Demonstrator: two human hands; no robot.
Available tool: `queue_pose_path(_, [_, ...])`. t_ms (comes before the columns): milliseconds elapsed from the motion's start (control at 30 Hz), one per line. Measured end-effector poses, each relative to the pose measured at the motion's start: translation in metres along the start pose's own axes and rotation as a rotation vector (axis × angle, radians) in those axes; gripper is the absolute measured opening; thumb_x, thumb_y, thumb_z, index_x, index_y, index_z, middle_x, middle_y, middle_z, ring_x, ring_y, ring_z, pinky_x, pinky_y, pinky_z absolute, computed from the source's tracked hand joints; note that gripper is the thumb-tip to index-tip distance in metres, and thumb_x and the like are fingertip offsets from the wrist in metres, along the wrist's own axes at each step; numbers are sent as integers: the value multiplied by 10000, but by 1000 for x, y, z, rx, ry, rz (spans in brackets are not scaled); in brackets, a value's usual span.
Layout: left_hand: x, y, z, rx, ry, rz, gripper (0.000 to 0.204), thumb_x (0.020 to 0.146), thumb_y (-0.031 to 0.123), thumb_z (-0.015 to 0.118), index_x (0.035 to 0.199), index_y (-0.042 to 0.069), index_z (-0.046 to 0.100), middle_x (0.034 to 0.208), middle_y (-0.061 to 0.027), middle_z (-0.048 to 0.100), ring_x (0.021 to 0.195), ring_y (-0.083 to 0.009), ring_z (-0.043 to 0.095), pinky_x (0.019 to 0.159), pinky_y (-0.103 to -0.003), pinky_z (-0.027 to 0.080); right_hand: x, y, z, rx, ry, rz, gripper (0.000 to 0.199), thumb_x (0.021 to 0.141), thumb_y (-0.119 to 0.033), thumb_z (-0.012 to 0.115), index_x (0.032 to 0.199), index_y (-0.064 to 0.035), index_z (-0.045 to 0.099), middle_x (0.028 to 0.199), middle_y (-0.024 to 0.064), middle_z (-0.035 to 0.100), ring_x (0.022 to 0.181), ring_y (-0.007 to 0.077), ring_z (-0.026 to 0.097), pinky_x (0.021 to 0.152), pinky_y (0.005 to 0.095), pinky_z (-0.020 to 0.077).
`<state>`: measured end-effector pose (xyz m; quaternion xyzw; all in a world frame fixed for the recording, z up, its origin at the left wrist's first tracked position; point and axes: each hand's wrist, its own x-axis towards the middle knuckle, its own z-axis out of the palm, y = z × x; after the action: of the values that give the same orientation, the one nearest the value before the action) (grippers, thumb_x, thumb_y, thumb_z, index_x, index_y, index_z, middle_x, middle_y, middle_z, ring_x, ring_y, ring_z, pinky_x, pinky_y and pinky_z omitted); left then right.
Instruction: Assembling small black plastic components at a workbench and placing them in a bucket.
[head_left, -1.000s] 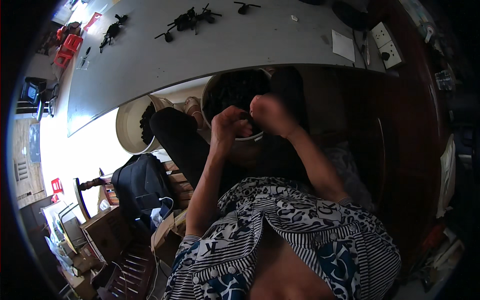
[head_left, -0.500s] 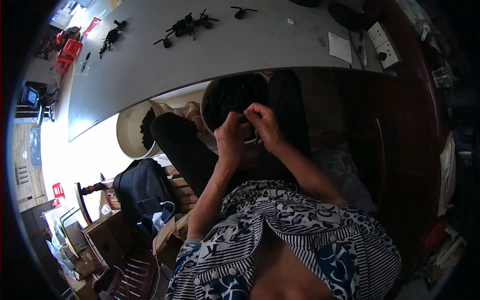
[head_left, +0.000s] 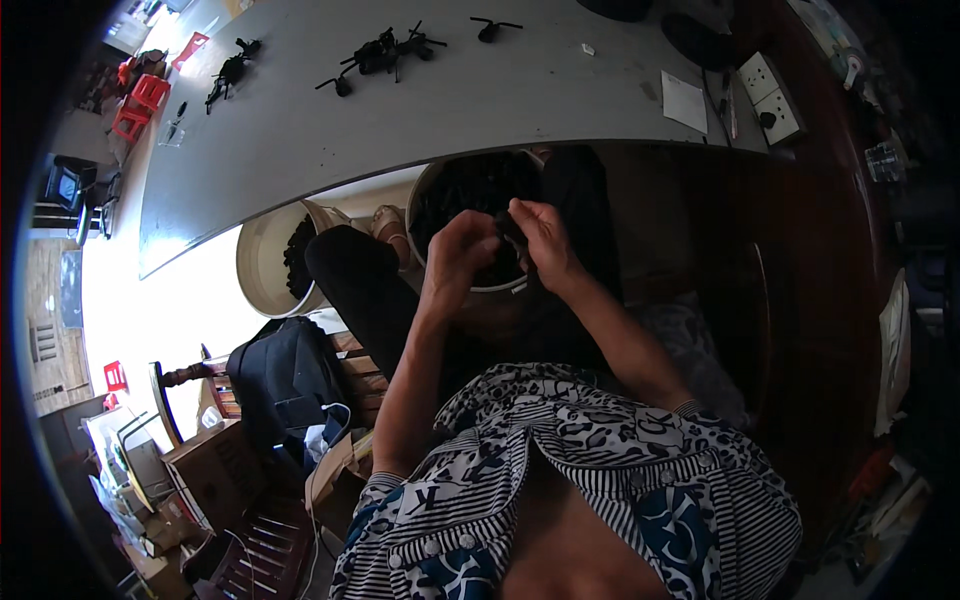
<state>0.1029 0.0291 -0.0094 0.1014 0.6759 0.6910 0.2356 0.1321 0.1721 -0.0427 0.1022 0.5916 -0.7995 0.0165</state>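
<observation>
The right grip [head_left: 548, 245] is closed, thumb and fingertips pinching a small dark piece [head_left: 507, 226]. The left grip [head_left: 460, 255] is half curled beside the piece; whether it also clamps it cannot be told. The piece lies between both grips, over a pale bucket [head_left: 500, 289] of black parts [head_left: 470, 190]. A tub [head_left: 262, 265], also holding black parts, stands left of the left grip. Beyond both grips extends the grey counter [head_left: 450, 115], its near edge above the bucket. On it, black assemblies [head_left: 376, 52] lie ahead and to the left; paper [head_left: 684, 105] and a socket strip [head_left: 776, 115] lie ahead and right. Left and behind the grips: a dark bag [head_left: 285, 370] and a carton [head_left: 215, 475]. Far left: red stools [head_left: 145, 95].
</observation>
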Motion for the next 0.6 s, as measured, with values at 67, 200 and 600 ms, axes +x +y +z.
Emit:
queue_pose_path(67, [0, -7, -1, 18, -85, 96, 214, 742, 1, 620, 933, 43, 533, 795, 20, 534, 749, -69, 520, 670, -207, 429, 3, -1, 6, -101, 75, 45, 389, 946, -340, 390, 686, -60, 465, 542, -33, 389, 437, 62, 384, 388, 248, 316])
queue_pose_path(200, [2, -22, 1, -36, -20, 30, 244, 720, -27, 633, 927, 59, 536, 775, 25, 534, 724, -64, 515, 650, -206, 425, 10, 16, 8, -259, 110, -141, 384, 949, -315, 384, 710, -33, 486, 529, -1, 395, 485, 96, 430, 460, 309, 353])
queue_pose_path(600, [5, -14, -12, -373, -69, -168, 54, 833, 102, 566, 810, 58, 546, 684, 12, 538, 566, -60, 480, 536, -190, 378, 2, 3, 19, -388, 149, -601, 160, 921, -126, 415, 870, -5, 508, 671, 9, 515, 591, 85, 473, 564, 235, 390])
